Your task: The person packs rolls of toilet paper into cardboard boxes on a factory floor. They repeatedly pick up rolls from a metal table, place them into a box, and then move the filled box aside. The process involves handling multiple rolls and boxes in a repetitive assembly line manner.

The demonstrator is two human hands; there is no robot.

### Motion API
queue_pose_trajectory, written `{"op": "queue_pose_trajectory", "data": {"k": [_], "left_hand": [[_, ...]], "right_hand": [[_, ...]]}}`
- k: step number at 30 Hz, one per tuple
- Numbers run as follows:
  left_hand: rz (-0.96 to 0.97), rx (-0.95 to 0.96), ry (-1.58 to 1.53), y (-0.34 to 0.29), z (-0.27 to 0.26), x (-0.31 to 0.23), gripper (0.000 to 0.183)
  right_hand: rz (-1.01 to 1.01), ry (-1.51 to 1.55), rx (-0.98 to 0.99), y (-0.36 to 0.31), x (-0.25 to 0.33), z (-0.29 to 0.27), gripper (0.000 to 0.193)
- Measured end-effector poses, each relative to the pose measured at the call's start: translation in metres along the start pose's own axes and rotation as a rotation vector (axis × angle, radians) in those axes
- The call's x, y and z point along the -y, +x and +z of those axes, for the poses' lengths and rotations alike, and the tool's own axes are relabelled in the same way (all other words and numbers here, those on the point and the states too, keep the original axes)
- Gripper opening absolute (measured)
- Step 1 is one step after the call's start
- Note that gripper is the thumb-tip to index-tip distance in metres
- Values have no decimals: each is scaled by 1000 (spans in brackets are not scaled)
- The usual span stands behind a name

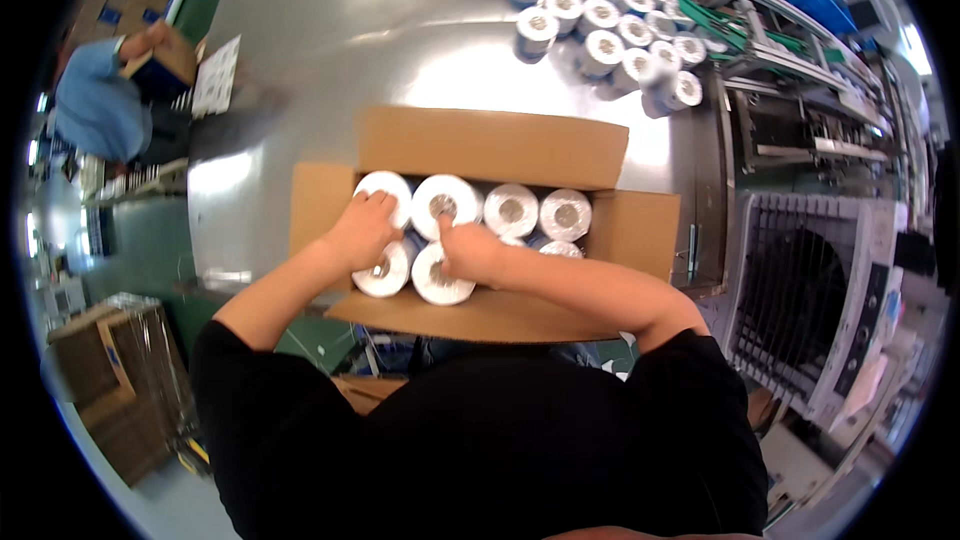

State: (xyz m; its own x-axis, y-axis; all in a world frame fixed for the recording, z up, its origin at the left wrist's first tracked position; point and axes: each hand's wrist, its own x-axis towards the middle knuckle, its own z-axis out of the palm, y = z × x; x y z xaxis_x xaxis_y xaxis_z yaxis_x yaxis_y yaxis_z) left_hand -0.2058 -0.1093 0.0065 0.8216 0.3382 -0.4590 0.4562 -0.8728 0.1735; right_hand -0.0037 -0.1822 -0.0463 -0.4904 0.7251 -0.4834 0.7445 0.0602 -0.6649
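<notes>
An open cardboard box (490, 147) lies in front of me with its flaps spread. Inside, several white wrapped rolls with hollow cores stand upright in two rows. My left hand (365, 229) is on the far-left roll (385, 185), fingers curled over its top near the core; the fingertips are partly hidden. My right hand (472, 252) reaches across from the right, one finger at the core of the neighbouring roll (445, 195), the others bent. Below it is a near-row roll (443, 285). Two more far-row rolls, the middle roll (511, 210) and the right-hand roll (566, 215), are untouched. My right forearm covers part of the near row.
The box rests on a shiny metal table (290, 70). Several loose rolls (602, 52) stand at its far right, beside a conveyor frame (790, 80). A grey fan unit (800, 290) is at right. At far left, a person (105, 100) in blue handles a carton.
</notes>
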Motion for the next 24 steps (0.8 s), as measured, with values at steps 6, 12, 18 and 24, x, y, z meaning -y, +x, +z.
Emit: {"op": "queue_pose_trajectory", "data": {"k": [6, 12, 18, 24], "left_hand": [[-229, 92, -764, 86, -90, 47, 23], [-147, -447, -381, 303, -86, 94, 43], [-145, -467, 59, 485, -19, 123, 59], [-310, -360, -243, 554, -22, 103, 60]], "right_hand": [[-80, 418, -461, -72, -41, -119, 40], [679, 239, -992, -73, -291, -204, 53], [956, 171, -566, -16, -398, -225, 93], [801, 350, -809, 15, -459, -207, 102]]}}
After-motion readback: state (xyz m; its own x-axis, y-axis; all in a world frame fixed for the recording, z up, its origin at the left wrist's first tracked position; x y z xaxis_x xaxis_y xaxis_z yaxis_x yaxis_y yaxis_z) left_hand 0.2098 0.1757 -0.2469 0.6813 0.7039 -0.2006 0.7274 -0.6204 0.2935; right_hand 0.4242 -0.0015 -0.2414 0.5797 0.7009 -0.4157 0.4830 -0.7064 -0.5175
